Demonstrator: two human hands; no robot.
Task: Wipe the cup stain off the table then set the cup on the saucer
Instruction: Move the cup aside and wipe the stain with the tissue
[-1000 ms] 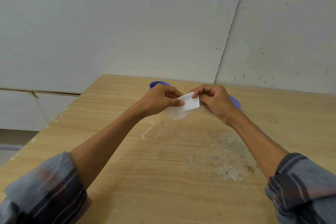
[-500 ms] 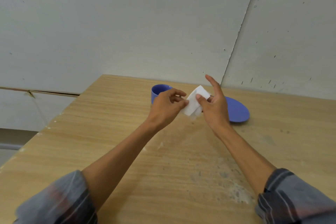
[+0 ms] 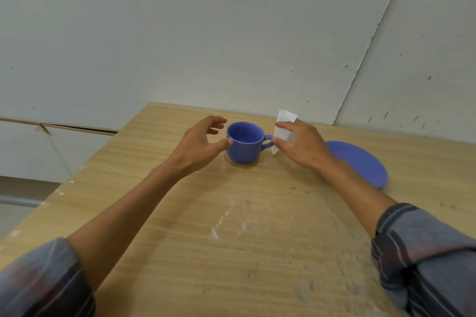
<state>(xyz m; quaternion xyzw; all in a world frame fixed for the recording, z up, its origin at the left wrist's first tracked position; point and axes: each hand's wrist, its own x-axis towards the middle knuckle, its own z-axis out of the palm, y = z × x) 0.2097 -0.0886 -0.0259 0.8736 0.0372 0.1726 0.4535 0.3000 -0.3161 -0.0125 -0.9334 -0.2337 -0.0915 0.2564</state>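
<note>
Head view looks down on a pale wooden bench (image 3: 231, 252) set against a grey panelled wall (image 3: 206, 33), its surface marked with white scuffs and small dark specks. At the far right of the bench lies the blue saucer (image 3: 360, 159), empty and flat. The blue cup (image 3: 246, 141) stands upright well to its left, apart from it, with the handle turned toward the right hand. A faint darker ring shows at the cup's base; whether that is the stain or only shadow cannot be told.

The left hand (image 3: 199, 145) reaches in from the left with an open grip, fingers spread and curled above the rim's far side, thumb at or just beside the cup's near wall. The right hand (image 3: 300, 143) hangs just right of the handle, its grip pinched on a folded white tissue (image 3: 283, 127) that stands up between thumb and fingers.

The step in hand appears to be lifting the cup clear so the spot beneath can be wiped. To do it well, the left hand should close firmly around the body, raise it straight up and hold it level. The tissue can then press flat on the ring and rub in short strokes before the cup goes to the saucer.
</note>
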